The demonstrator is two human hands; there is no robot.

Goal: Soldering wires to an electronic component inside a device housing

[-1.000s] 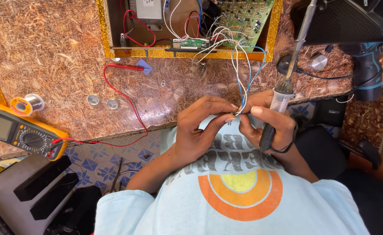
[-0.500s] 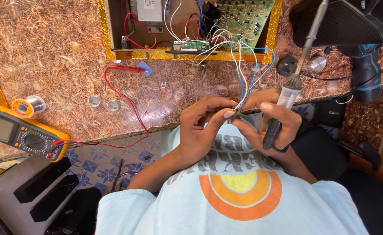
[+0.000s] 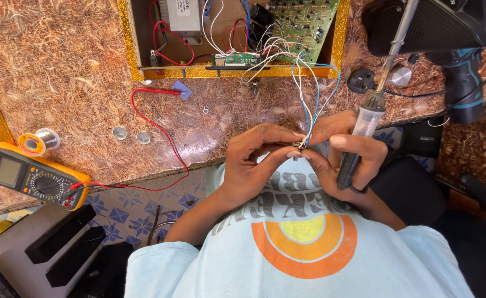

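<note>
While both hands are bunched together right over the lap, the step in hand looks like wire prep: getting the ends of the wire bundle pinched and lined up before any heat goes on. The left hand has its grip closed to a fingertip pinch on the wire ends, thumb and forefinger meeting just where the white and blue strands come down. The right hand is doing two jobs: its fingertips pinch the same wire ends from the other side, while the rest of the grip is wrapped around the soldering iron, parked upright in the palm with its shaft pointing away toward the far edge of the table. The wires run from the fingers up to the small green board inside the gold-framed opening.

I can't tell whether the ends are twisted or just held, the fingers hide that bit.

My guess is the next move calls for swinging the iron around without letting go of the strands, which is fiddly. The solder spool sits well apart by the yellow multimeter, out of easy reach.
</note>
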